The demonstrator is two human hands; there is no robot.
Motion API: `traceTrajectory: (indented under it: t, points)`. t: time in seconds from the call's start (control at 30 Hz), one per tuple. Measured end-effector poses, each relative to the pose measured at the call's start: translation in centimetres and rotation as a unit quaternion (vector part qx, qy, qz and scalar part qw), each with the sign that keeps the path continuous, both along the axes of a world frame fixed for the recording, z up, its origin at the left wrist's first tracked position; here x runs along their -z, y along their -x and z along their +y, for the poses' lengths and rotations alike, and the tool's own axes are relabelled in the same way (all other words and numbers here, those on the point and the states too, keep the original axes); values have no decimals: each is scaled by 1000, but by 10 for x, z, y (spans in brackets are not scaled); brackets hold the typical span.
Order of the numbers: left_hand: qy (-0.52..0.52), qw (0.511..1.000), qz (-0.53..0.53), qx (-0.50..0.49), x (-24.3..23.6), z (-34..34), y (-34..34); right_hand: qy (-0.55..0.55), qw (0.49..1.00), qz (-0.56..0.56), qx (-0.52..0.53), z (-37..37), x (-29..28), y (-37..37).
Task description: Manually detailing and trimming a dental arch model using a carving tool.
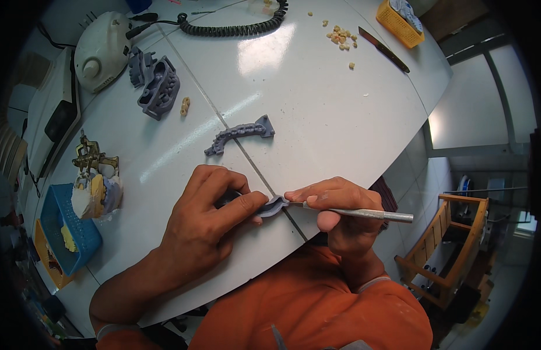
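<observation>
My left hand [209, 213] is closed around a curved grey dental model [274, 207], low over the white table. Most of that model is hidden by the fingers; its right end sticks out. In my right hand [343, 213] is a slim tool with a silver metal handle [393, 216], gripped like a pen. Its thin tip meets the model's right end, and the blade's shape is too small to make out. Just beyond my hands lies a second grey dental arch model [241, 132], with a flat plate at its right end.
Far left stand more grey dental models [158, 87], a tooth-coloured piece [185, 106] and a white control unit [101, 52]. A plaster model on a brass articulator [92, 154] sits by a blue basket [78, 233]. Loose teeth [340, 38], a knife [384, 49] and a yellow basket [399, 24] lie far right.
</observation>
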State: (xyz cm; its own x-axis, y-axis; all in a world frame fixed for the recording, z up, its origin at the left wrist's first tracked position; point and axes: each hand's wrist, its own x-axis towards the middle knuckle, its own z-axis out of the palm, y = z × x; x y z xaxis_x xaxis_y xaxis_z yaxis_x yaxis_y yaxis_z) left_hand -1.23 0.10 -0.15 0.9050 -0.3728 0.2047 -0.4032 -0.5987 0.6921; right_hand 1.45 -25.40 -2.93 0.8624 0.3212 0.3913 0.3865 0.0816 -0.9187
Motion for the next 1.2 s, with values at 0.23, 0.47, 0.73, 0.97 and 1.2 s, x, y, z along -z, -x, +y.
traceTrajectory:
  t: [0.23,0.47,0.73,0.97,1.2]
  points:
    - [0,1000,-3,-6,1,-1,1,13,1000,22,-6,0,-4,0]
    - [1,1000,-8,-7,0,-1,1,19,999,25,11,1,-2,2]
    - [0,1000,-9,-4,-1,0,1,-13,1000,19,18,2,2,5]
    - [-3,1000,-1,-2,-1,-1,1,-63,997,22,34,2,3,4]
    - [-5,1000,0,1,-1,0,1,-11,1000,7,14,2,3,4]
